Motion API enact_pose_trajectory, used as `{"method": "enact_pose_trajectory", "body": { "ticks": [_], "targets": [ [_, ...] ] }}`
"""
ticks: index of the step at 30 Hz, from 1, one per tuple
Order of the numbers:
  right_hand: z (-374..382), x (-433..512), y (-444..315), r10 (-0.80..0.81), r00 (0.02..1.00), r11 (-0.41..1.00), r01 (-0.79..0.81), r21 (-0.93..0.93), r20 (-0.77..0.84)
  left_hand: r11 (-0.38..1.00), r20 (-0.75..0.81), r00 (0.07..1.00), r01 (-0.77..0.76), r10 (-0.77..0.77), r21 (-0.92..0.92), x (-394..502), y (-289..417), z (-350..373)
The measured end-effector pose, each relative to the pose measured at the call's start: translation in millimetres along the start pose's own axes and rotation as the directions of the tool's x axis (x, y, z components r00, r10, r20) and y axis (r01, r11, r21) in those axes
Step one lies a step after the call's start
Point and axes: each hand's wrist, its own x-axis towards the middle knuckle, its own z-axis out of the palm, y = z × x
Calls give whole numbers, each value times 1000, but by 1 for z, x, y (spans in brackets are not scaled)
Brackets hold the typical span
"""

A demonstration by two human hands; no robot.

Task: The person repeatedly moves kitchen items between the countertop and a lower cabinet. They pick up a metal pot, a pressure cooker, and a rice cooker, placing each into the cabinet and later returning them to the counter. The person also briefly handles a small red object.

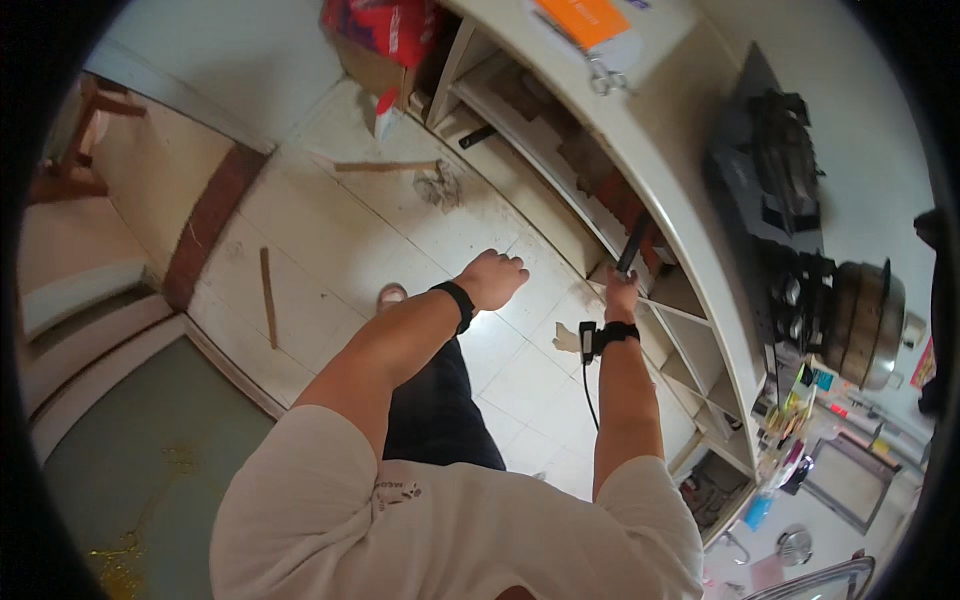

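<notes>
My left hand [493, 280] is over the tiled floor, its fingers curled in a loose fist; nothing shows in it, though its palm is hidden. Beside the low cabinet, my right hand [622, 292] grips the end of a dark bar-shaped object [634, 244]. That object points into the cabinet's shelf opening, over a reddish-brown, ragged sheet [615, 201]. Both wrists wear black bands; a small boxy device [588, 343] with a cable sits at the right wrist. Another black bar-like piece [477, 136] sticks out from the lower cabinet further up the view.
Wooden strips [268, 298] and a crumpled rag or paper [438, 187] lie on the floor, near a red-capped container [385, 112]. Scissors [604, 76] rest on the countertop [664, 127]. A gas stove [787, 165] carries a metal pot [870, 322]. A foot stands below my left hand.
</notes>
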Motion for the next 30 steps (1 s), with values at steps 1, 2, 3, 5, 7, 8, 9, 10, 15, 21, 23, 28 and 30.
{"method": "enact_pose_trajectory", "body": {
  "ticks": [1,2,3,5,7,8,9,10,15,21,23,28,30],
  "targets": [
    [8,12,3,110,990,975,-125,186,88,1000,-32,999,-24,23,-12,6,-5,9],
    [14,24,2,218,960,906,-266,330,176,999,-65,997,-47,46,-17,14,-11,15],
    [19,33,1,352,893,776,-445,447,280,999,-107,994,-33,29,-31,22,-15,19],
    [17,45,-3,426,786,582,-618,529,448,998,-188,982,-12,0,-61,38,-18,21],
    [11,51,-7,400,739,468,-673,573,542,999,-207,978,7,-18,-53,51,-20,19],
    [15,52,-11,338,725,377,-689,619,600,996,-224,974,13,-32,-87,57,-21,17],
    [17,53,-16,330,753,439,-656,614,569,992,-249,967,19,-49,-121,62,-22,15],
    [22,53,-20,297,772,489,-629,605,562,991,-282,958,13,-51,-136,65,-23,13],
    [47,25,-37,267,850,585,-517,625,454,902,-286,933,83,-220,-424,70,-11,10],
    [56,-25,-29,14,849,467,-473,747,529,777,-153,969,56,-193,-627,69,-2,18],
    [60,-26,-26,68,822,392,-543,743,566,717,-179,966,9,-187,-697,66,-4,19],
    [75,-19,-32,-171,756,680,-373,631,632,666,-208,951,-2,-230,-746,58,-18,7],
    [82,-18,-41,-366,627,930,218,296,687,640,-164,958,26,-236,-768,58,-27,-3]
  ]
}}
